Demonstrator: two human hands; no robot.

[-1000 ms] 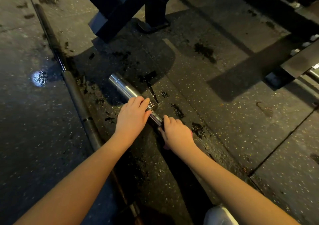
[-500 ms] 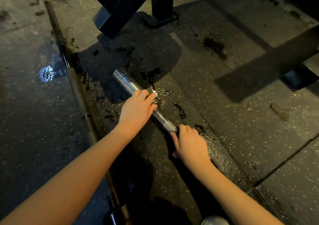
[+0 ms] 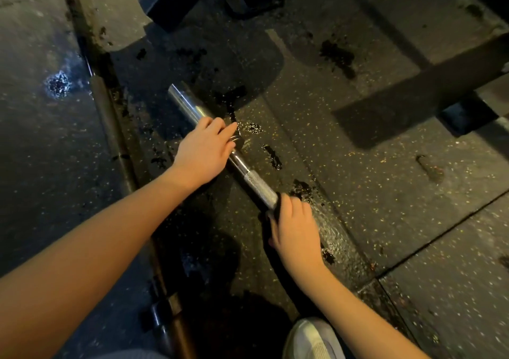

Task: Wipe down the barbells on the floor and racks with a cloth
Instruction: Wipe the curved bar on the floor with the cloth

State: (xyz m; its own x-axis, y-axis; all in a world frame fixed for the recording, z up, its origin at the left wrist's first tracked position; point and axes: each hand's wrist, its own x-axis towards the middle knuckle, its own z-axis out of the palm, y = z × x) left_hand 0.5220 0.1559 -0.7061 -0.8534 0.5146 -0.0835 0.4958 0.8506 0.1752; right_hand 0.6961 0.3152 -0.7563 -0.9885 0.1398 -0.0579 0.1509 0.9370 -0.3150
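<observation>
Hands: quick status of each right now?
Left hand: closed over the shiny chrome barbell at its collar.
Right hand: closed around a dark cloth wrapped on the barbell shaft.

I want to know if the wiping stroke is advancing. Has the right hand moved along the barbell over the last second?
Yes. The right hand has slid down the barbell toward the person, away from the left hand at the collar, baring knurled shaft between them.

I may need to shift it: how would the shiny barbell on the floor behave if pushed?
The barbell is round, polished steel lying flat, so it would probably roll sideways. It looks rigid and likely heavy. The left hand on its sleeve should steady it.
</observation>
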